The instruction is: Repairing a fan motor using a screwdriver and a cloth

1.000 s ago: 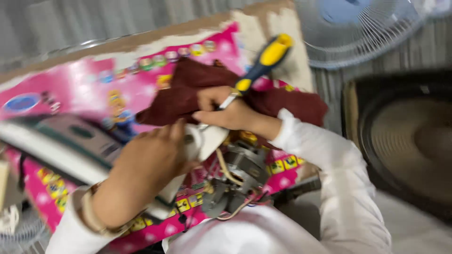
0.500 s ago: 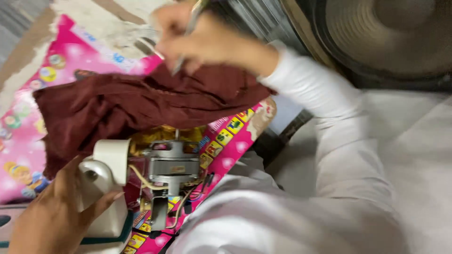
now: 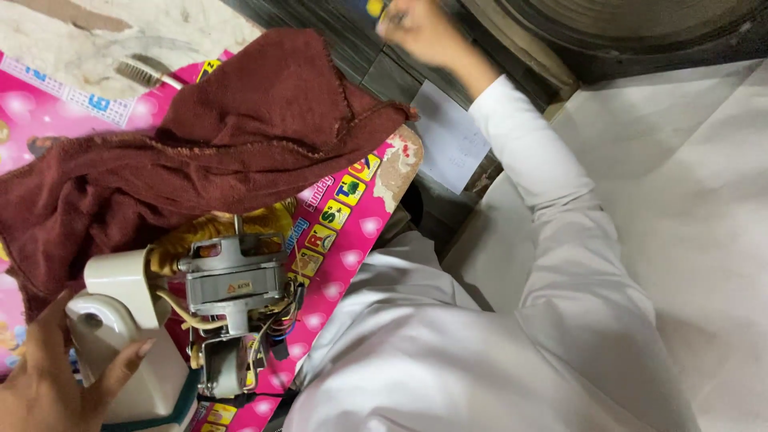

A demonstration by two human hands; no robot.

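At 7 o'clock, nearest, left hand curled loosely round the cream housing, thumb on its right flank and fingers on its left, clasping rather than squeezing. Just right of it, touching, the bare fan motor with shaft pointing to 12 o'clock and loose wires trailing toward 5 o'clock, lying on the pink printed sheet. Same clasp on the housing as half a second ago, with the motor in the same spot. Above, from 9 to 12 o'clock, maroon cloth heaped over the sheet, its lower edge reaching the motor's top. Beyond the cloth at 11 o'clock, a small brush. Changed: right hand, a moment ago low over the cloth with a yellow-handled screwdriver, now lifted well clear to 12 o'clock, near the dark round fan guard. Blurred there and seemingly closed; cannot tell whether it holds the tool. So no tool at the motor now, only one hand steadying it.
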